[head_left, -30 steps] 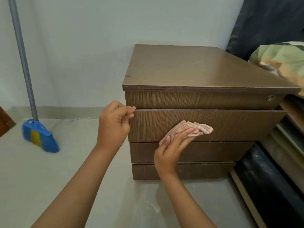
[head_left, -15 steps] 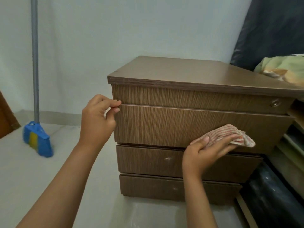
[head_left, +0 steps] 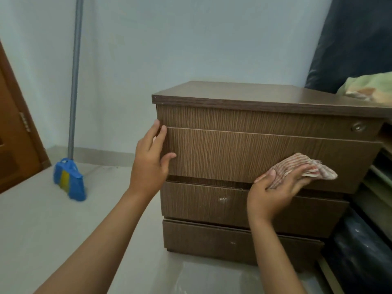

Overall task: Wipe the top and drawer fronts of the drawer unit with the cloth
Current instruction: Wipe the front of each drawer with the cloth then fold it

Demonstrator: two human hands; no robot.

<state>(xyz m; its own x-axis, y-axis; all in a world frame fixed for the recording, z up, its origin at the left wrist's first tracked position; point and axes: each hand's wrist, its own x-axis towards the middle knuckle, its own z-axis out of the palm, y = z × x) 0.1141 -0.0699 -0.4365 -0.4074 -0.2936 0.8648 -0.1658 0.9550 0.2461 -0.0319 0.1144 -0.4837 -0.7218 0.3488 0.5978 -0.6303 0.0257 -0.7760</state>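
Note:
A brown wood-grain drawer unit [head_left: 244, 98] stands on the floor against the pale wall. Its second drawer front [head_left: 233, 153] juts out a little from the rest. My right hand [head_left: 275, 192] presses a striped pinkish cloth [head_left: 307, 168] flat against the lower right part of that drawer front. My left hand [head_left: 151, 162] rests on the drawer's left edge, fingers spread along the side and thumb on the front. Below lie two more drawer fronts, the upper one [head_left: 212, 200] with a small white mark.
A blue broom [head_left: 70, 179] with a grey pole leans on the wall at the left. A wooden door [head_left: 14, 134] is at the far left. Dark plastic-covered items [head_left: 360, 257] and slats crowd the unit's right side. A green patterned cloth [head_left: 369, 88] lies at the top's right end.
My right hand slid the cloth rightward along the second drawer front. My left hand opened from a pinch on the drawer's left edge to a flat hold. The view has dropped lower.

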